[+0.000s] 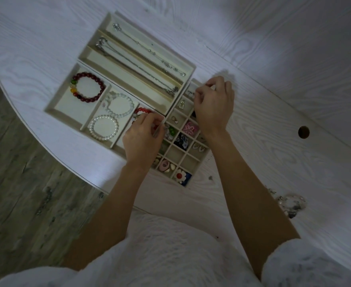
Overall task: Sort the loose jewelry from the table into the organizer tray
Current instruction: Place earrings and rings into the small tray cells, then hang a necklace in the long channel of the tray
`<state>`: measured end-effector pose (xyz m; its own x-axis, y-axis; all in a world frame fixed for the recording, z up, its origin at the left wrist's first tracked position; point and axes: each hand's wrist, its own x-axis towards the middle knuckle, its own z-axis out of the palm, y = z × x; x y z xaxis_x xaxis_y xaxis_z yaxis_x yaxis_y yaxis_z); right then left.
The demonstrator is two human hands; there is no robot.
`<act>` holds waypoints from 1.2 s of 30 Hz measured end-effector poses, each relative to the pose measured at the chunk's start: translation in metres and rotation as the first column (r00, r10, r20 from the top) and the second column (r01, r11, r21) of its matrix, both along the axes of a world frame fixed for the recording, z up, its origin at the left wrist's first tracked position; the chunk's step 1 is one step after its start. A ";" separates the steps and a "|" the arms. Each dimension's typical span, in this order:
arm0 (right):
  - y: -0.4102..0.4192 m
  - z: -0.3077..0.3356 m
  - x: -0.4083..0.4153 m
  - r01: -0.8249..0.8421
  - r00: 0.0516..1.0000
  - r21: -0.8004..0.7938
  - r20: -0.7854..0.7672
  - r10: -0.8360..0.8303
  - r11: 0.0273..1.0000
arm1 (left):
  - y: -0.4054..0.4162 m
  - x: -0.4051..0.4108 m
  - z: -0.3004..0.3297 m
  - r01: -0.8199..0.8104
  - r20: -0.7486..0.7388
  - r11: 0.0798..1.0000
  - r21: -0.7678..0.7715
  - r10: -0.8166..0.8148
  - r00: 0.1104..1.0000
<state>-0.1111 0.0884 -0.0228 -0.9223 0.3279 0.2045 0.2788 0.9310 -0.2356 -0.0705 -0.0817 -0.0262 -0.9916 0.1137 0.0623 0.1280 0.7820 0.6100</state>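
1. On the white worktop, the organizer tray looks mostly filled: chains lie in the long slots, bead bracelets in the wide sections, small charms in the grid cells.
2. Left hand curls its grip near a red bead bracelet at the tray's middle; whether it holds the beads, I cannot tell.
3. Right hand pinches something small over the grid's far cells.
4. Still loose: a clear bead cluster near the right forearm, well apart from the tray.
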 end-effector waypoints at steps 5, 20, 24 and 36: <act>0.020 0.035 0.067 -0.169 0.984 -0.152 -0.072 0.160 0.974 | 0.003 0.006 0.002 0.101 -0.097 0.994 0.027 -0.098 0.990; 0.195 0.009 0.336 0.792 0.608 -0.266 0.414 -0.677 0.549 | 0.230 0.150 0.021 0.783 0.322 0.622 -0.021 -0.737 0.594; 0.195 0.004 0.317 0.682 0.723 -0.299 0.413 -0.555 0.667 | 0.267 0.169 0.005 0.755 0.362 0.633 -0.172 -0.672 0.646; 0.197 0.052 0.322 0.416 0.857 -0.743 0.129 -0.499 0.523 | 0.273 0.168 0.008 0.727 0.372 0.645 0.235 -0.751 0.545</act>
